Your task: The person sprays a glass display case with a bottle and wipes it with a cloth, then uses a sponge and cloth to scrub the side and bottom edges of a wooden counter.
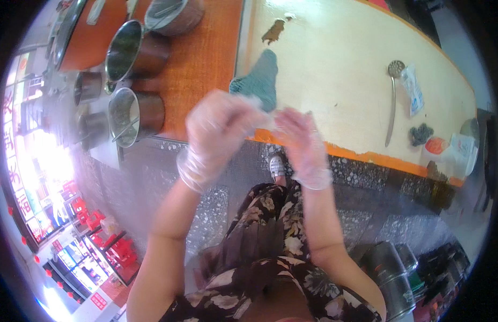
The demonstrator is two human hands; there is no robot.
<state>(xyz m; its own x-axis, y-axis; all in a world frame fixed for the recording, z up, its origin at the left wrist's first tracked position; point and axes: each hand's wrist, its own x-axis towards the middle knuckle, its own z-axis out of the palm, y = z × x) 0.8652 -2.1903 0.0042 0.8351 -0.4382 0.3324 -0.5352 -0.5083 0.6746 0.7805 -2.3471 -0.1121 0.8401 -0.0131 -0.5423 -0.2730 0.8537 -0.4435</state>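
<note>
My left hand (216,124) and my right hand (299,139) both wear clear thin plastic gloves, loose at the wrists. They are raised in front of me, over the near edge of the cream-topped table (341,72). The fingertips of both hands come close together, and blur hides whether they touch or pinch anything. My left fingers look curled; those of the right are bent towards them. Just beyond the hands lies a folded green cloth (259,80), partly covered by my left hand in this view.
On the table's right lie a slotted skimmer (393,92), a plastic packet (413,91), a dark scouring pad (421,134) and a plastic tub (437,155). Several metal pots, including one with a utensil (150,116), stand left by a brown wooden surface (200,60). More metal pots (387,277) are behind right.
</note>
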